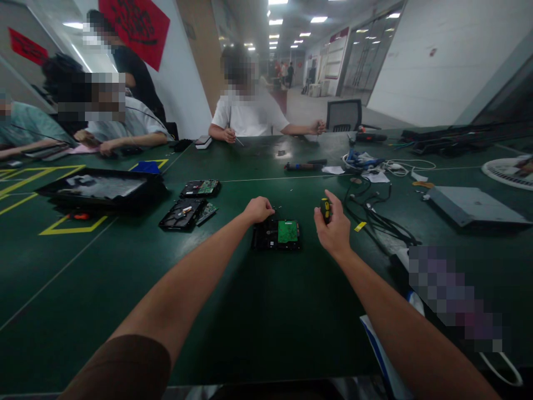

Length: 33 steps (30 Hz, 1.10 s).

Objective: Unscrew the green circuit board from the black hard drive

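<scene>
The black rectangular metal hard drive (270, 239) lies on the flat green worktop (245, 311). Left hand (257, 211): at the drive's far-left edge, grasp indiscernible. Right hand (336, 229): right of the drive, gripping a stubby yellow-and-black handle (325, 210). Drive probably dense, rigid; hold casing sides, sparing fragile circuitry.

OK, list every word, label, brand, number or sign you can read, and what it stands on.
Nothing is readable here.
Large red poster: dark characters, too blurred.
Smaller red poster: dark marks, too blurred.
Nearest drive with green board: white label, too small to read.
</scene>
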Each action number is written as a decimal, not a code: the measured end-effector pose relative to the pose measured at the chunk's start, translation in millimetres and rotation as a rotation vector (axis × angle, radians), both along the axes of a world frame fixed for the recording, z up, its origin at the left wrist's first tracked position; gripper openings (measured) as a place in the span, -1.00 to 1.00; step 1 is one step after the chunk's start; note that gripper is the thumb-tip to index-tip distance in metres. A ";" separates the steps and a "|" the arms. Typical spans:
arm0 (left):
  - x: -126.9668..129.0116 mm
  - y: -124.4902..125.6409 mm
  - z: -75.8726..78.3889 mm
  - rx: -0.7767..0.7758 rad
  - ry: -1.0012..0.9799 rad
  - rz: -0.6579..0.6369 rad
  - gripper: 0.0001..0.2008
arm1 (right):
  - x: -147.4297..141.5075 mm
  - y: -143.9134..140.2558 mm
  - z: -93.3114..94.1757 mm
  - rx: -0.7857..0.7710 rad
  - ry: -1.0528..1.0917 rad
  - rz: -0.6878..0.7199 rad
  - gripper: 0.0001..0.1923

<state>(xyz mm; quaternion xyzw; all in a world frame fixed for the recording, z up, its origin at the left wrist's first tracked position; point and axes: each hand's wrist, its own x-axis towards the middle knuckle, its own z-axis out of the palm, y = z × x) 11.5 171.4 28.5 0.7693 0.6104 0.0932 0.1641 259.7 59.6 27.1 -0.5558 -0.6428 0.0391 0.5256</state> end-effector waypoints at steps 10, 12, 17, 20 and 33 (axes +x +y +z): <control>-2.1 -3.2 1.2 0.029 -0.086 0.000 -0.84 | -0.7 0.8 -4.5 -0.305 0.305 0.148 -0.47; -2.2 -5.4 5.4 0.037 -0.105 -0.013 -0.82 | -0.7 5.0 -8.2 -0.340 0.405 0.175 -0.53; 4.1 -18.0 16.9 0.048 -0.154 -0.079 -0.80 | -1.6 12.0 -12.0 -0.532 0.730 0.354 -0.65; 17.1 -32.1 24.3 0.024 -0.273 -0.158 -0.78 | -4.3 8.1 -6.5 -0.564 0.719 0.467 -0.59; 55.9 -67.7 44.8 -0.359 -0.772 -0.190 -0.81 | -4.4 -0.7 3.6 -0.607 0.718 0.594 -0.57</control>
